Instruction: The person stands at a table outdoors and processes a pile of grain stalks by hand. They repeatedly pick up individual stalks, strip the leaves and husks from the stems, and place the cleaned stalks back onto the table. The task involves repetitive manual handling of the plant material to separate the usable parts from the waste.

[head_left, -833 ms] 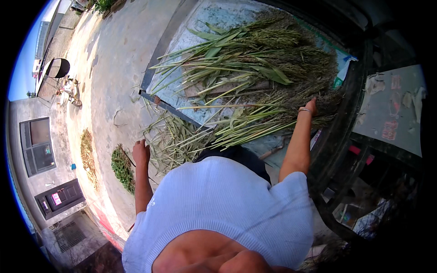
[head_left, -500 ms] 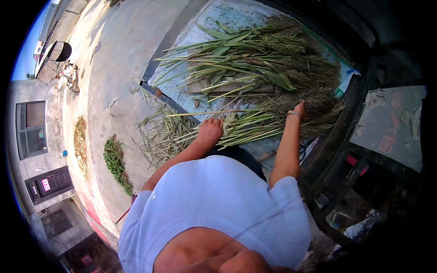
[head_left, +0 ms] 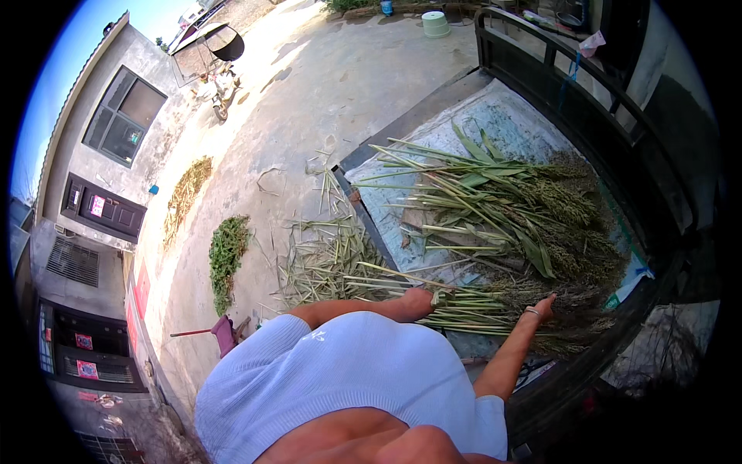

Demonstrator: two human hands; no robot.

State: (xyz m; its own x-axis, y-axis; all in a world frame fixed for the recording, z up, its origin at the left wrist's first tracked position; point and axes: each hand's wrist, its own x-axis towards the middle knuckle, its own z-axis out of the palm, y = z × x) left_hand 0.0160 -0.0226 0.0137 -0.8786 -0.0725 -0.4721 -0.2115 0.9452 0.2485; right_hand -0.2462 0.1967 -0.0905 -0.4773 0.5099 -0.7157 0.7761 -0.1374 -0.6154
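A lower bundle of cut stalks (head_left: 473, 311) with dark, feathery seed heads, looking like sorghum, lies across the near side of a flat bed. My left hand (head_left: 418, 303) is closed around stalks near their cut ends. Farther right, my right hand (head_left: 546, 308), with a bracelet at the wrist, is closed on the same bundle by its seed heads; most of its fingers are hidden. Just beyond lies a larger pile of sorghum (head_left: 533, 205), with green leaves and heads toward the right. A pale, stained sheet (head_left: 502, 116) lies under both.
A black metal rail (head_left: 587, 100) borders the bed on the right. Cut stalk pieces (head_left: 332, 259) litter the concrete beside the bed, near a green plant heap (head_left: 228, 259). A purple dustpan-like thing (head_left: 225, 334) stands at my left. A pale tub (head_left: 435, 25) stands far off.
My view has turned and shifted, so the bed sits lower and farther right in the picture. Both hands stay at the same bundle.
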